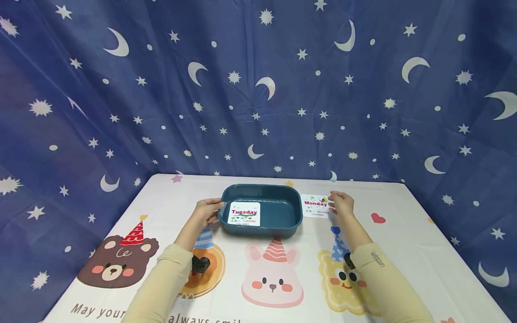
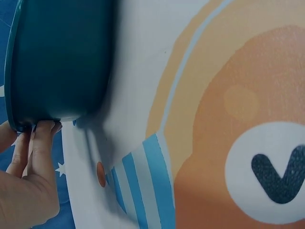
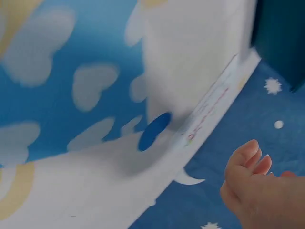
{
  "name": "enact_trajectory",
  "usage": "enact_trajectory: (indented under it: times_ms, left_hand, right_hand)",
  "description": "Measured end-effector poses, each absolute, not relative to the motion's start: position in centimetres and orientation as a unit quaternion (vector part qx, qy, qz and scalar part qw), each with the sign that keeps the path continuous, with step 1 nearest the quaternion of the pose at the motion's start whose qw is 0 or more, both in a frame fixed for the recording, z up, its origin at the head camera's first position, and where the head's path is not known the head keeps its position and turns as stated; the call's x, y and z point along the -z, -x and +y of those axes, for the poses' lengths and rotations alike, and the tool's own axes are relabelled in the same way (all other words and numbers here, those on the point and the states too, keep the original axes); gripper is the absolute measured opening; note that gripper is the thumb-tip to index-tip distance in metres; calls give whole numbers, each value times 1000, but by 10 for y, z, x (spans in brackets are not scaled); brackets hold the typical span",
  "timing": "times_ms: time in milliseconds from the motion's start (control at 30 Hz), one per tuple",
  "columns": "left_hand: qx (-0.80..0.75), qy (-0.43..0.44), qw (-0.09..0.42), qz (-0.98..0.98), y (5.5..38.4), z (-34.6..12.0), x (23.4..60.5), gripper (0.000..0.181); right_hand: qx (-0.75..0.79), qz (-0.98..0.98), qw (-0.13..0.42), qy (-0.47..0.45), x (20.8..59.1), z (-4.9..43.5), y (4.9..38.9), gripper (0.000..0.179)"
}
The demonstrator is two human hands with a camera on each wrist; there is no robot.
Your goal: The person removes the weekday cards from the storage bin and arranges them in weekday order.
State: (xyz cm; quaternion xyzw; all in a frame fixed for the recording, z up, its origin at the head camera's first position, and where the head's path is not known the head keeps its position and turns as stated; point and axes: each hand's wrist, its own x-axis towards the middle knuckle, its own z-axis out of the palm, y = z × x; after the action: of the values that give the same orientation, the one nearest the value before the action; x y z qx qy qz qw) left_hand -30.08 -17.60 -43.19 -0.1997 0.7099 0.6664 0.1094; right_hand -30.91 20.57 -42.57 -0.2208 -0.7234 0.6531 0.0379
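A dark teal rectangular basin (image 1: 282, 229) is at the middle of the table, its left end pinched at the rim by my left hand (image 1: 207, 211). The left wrist view shows the thumb and fingers of that hand (image 2: 35, 183) at the end of the basin (image 2: 59, 62). Inside the basin, on its left side, is a white "Tuesday" card (image 1: 244, 214). A white "Monday" card (image 1: 313, 206) lies to the right of the basin. Beside that card's right edge is my right hand (image 1: 342, 204), fingers loosely bent, with nothing held in the right wrist view.
A white tablecloth (image 1: 404, 251) printed with cartoon animals, hearts and lettering covers the table. Behind it hangs a blue curtain (image 1: 250, 130) with white moons and stars, close to the table's back edge.
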Motion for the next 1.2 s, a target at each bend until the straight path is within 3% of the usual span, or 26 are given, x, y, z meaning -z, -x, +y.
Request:
enact_trajectory:
  times_ms: [433, 833, 1000, 1200]
  left_hand:
    - [-678, 194, 100, 702, 294, -179, 437, 41]
    - [-671, 200, 106, 706, 295, -184, 430, 42]
    - [-675, 194, 110, 704, 299, -177, 428, 42]
    - [-671, 204, 110, 705, 300, -175, 429, 40]
  right_hand:
    - [-719, -679, -25, 145, 387, 168, 276, 36]
    - [-707, -700, -78, 63, 384, 126, 270, 31]
    - [-677, -731, -71, 36, 391, 116, 273, 24]
    - [-632, -769, -94, 18, 404, 104, 278, 28]
